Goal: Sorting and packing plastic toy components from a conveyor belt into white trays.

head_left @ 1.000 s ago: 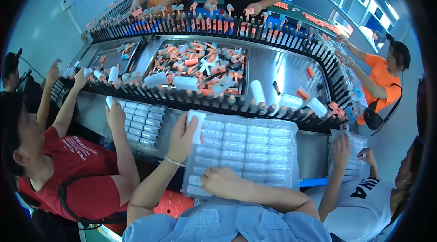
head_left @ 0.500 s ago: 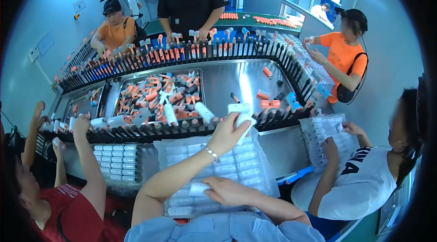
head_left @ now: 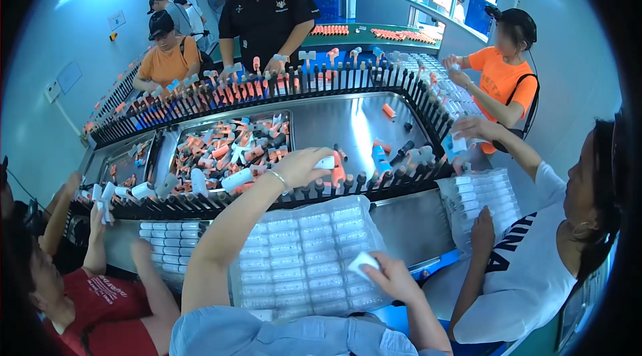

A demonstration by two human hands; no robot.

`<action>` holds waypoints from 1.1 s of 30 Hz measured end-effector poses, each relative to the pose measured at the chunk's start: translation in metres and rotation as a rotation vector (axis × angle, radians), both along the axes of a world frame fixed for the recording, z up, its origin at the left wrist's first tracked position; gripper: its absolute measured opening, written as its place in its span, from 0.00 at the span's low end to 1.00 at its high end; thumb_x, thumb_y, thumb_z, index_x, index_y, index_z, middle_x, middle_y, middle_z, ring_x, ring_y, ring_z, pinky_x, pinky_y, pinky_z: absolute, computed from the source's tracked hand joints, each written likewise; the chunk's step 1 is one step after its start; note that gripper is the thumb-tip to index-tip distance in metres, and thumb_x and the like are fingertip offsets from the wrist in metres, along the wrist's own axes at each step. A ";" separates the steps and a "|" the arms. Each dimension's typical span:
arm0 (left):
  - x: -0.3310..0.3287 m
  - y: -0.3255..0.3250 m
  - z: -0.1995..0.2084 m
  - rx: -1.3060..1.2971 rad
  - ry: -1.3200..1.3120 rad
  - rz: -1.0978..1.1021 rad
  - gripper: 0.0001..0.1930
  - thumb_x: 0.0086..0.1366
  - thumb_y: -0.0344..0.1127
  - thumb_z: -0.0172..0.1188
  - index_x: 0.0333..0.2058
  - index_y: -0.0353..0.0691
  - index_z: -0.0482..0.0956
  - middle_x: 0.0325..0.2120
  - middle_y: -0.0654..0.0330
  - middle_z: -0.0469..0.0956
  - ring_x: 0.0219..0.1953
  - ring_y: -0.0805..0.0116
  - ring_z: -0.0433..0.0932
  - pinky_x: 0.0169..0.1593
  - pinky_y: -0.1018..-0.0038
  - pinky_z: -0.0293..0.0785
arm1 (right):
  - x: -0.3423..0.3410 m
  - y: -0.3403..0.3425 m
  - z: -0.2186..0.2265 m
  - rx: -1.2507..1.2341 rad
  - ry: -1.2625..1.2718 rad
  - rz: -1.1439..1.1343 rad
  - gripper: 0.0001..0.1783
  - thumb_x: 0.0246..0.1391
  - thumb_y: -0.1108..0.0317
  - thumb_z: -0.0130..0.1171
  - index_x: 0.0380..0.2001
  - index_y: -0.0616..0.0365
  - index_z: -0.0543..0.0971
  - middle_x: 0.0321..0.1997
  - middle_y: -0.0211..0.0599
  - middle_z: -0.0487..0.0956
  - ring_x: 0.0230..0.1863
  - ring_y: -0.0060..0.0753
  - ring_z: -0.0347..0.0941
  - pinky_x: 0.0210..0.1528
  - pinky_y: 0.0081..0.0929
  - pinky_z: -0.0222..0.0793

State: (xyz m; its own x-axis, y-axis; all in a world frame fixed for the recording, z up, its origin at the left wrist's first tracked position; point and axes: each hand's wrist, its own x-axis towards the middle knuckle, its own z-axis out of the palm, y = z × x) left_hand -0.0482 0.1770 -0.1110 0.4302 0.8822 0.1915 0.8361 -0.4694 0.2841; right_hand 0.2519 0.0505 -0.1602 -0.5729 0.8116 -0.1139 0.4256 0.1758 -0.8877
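My left hand [head_left: 304, 166] reaches over the near row of black pegs. Its fingers are closed around a white rounded plastic piece [head_left: 326, 163], beside an orange part [head_left: 338, 170] on the pegs. Lower down, my right hand [head_left: 396, 278] pinches a small white piece [head_left: 363, 263], perhaps a folded cloth; I cannot tell its kind. It is held over the right side of a tray [head_left: 284, 259] in front of me. Clear plastic covers this tray, which carries rows of pale cylindrical pieces.
Beyond the near peg rack [head_left: 267, 199], a metal basin holds a heap of orange, grey and black parts [head_left: 231, 145]. Co-workers flank me: a red sleeve [head_left: 114, 302] at left, a white sleeve [head_left: 528, 269] at right. A second plastic-covered tray [head_left: 480, 199] lies right.
My left hand has moved left and slightly up to the peg rack. My right hand has swung right across the tray with its white piece. The right-hand co-worker's arm now reaches towards the rack.
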 end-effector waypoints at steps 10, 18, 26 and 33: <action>-0.024 -0.023 -0.012 -0.064 -0.079 0.310 0.20 0.58 0.46 0.56 0.45 0.40 0.69 0.35 0.49 0.76 0.38 0.50 0.75 0.39 0.63 0.70 | -0.060 0.100 0.024 0.519 -0.087 -0.385 0.18 0.52 0.61 0.52 0.41 0.63 0.67 0.25 0.55 0.76 0.28 0.55 0.74 0.30 0.44 0.68; -0.050 -0.035 -0.029 -0.001 0.044 0.718 0.18 0.56 0.43 0.53 0.40 0.36 0.67 0.31 0.46 0.77 0.34 0.49 0.77 0.37 0.57 0.73 | -0.190 0.161 0.017 0.767 -0.446 -0.104 0.14 0.50 0.64 0.49 0.33 0.65 0.67 0.25 0.57 0.77 0.29 0.54 0.76 0.31 0.43 0.73; -0.095 -0.099 -0.045 0.502 -0.004 0.749 0.25 0.53 0.37 0.60 0.48 0.35 0.65 0.39 0.45 0.69 0.43 0.49 0.69 0.46 0.60 0.66 | -0.241 0.120 0.009 0.874 -0.334 0.078 0.26 0.49 0.69 0.51 0.50 0.74 0.61 0.37 0.56 0.72 0.33 0.54 0.75 0.36 0.38 0.74; -0.030 -0.288 -0.033 0.107 -0.297 0.472 0.07 0.52 0.34 0.61 0.29 0.40 0.75 0.28 0.56 0.71 0.33 0.55 0.71 0.36 0.63 0.67 | -0.139 0.092 0.009 0.699 0.051 0.288 0.16 0.49 0.68 0.57 0.41 0.64 0.74 0.39 0.50 0.75 0.40 0.51 0.72 0.42 0.37 0.67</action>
State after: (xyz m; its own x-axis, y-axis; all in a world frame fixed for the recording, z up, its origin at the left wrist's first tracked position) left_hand -0.0784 -0.1110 -0.1439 -0.0920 0.9347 0.3433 0.8536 -0.1035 0.5106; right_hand 0.1130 0.1421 -0.1516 -0.7643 0.5025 0.4040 0.2391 0.8028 -0.5462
